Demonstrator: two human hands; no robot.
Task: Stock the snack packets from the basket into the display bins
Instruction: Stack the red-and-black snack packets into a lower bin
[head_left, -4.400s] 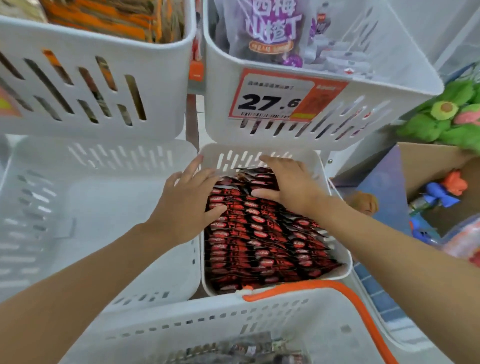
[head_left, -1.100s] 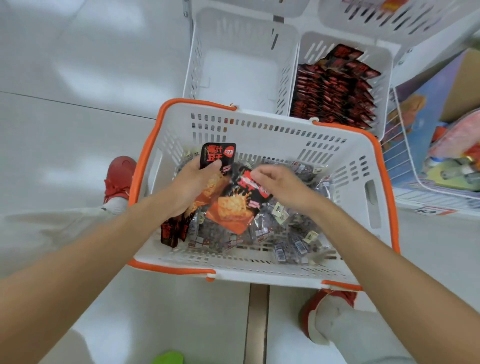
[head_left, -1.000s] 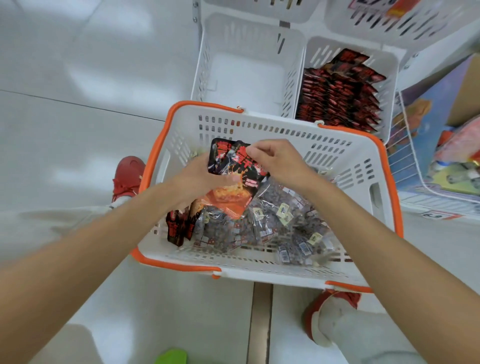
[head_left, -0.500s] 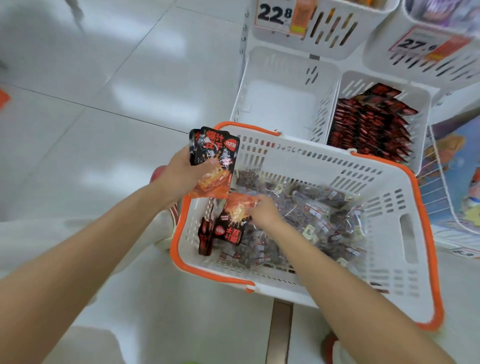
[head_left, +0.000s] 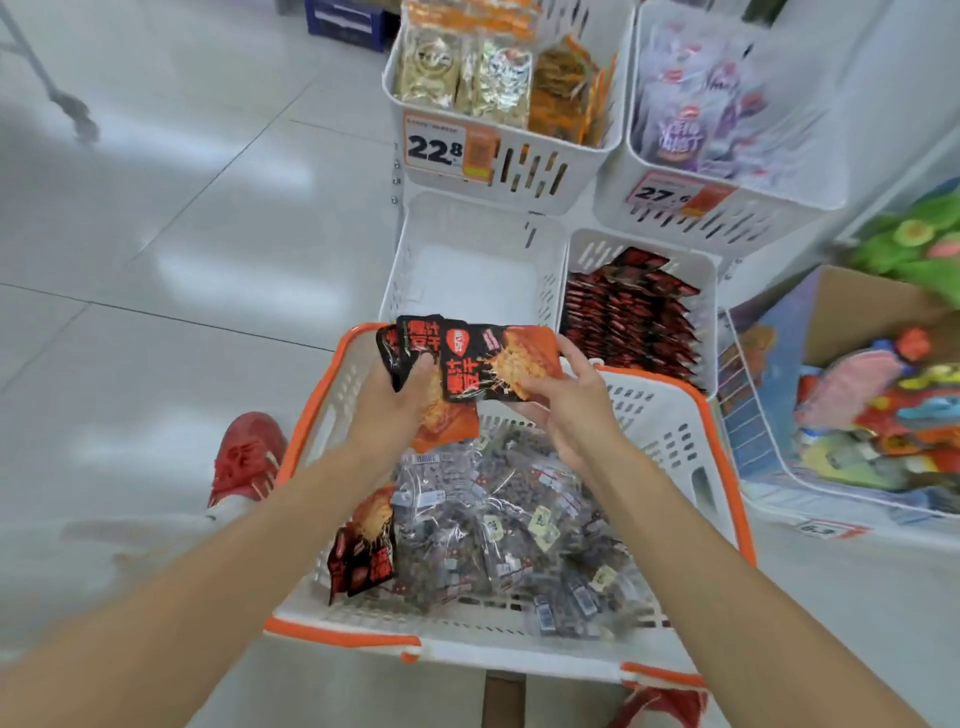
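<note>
red shoe (head_left: 244, 457) beside basket (head_left: 675, 441), toy box (head_left: 872, 306) right of bins (head_left: 478, 270)

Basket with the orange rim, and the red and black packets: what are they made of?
The basket looks like hard moulded plastic, white with a dull sheen; its walls have neat slots. The red and black packets, held by the left hand and right hand, look like thin glossy plastic film, perhaps foil-lined; they bend and catch light.
</note>
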